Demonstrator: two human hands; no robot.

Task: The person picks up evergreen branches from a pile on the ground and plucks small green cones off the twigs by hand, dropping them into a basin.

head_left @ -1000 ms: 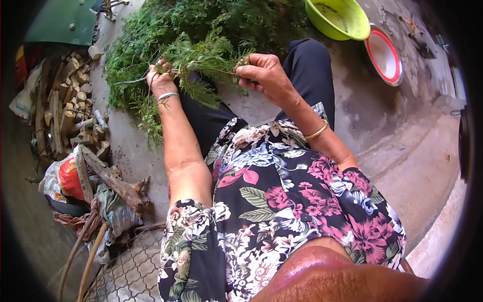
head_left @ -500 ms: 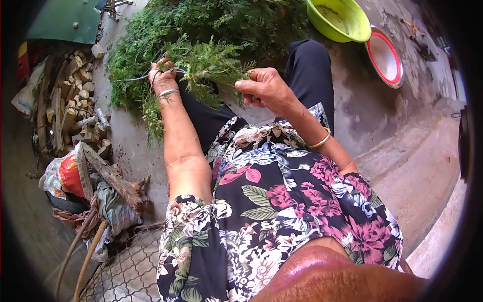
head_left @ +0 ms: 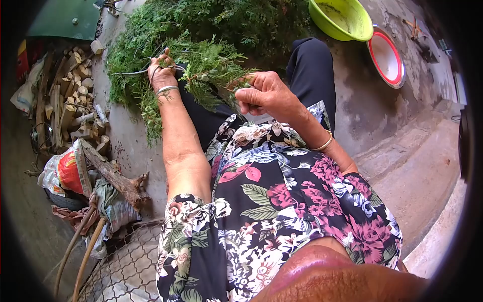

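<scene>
My left hand is closed around the thin woody stem of a leafy evergreen branch. It wears a silvery bangle on the wrist. At the branch's right end, my right hand has thumb and fingers pinched together on the green sprig tips. The branch hangs between both hands, above my dark-trousered legs. Behind it lies a large heap of cut evergreen foliage, partly hidden by the branch. Whether any loose leaf sits inside my right fingers is hidden.
A yellow-green basin stands at upper right, beside a white basin with a red rim. Chopped firewood is piled on the left. Below it are a thick dry log, plastic bags and a wire mesh panel.
My right hand has shifted slightly, its thumb lower and its fingers curled closer over the sprig tips. My left hand keeps its hold on the stem, almost in place.
</scene>
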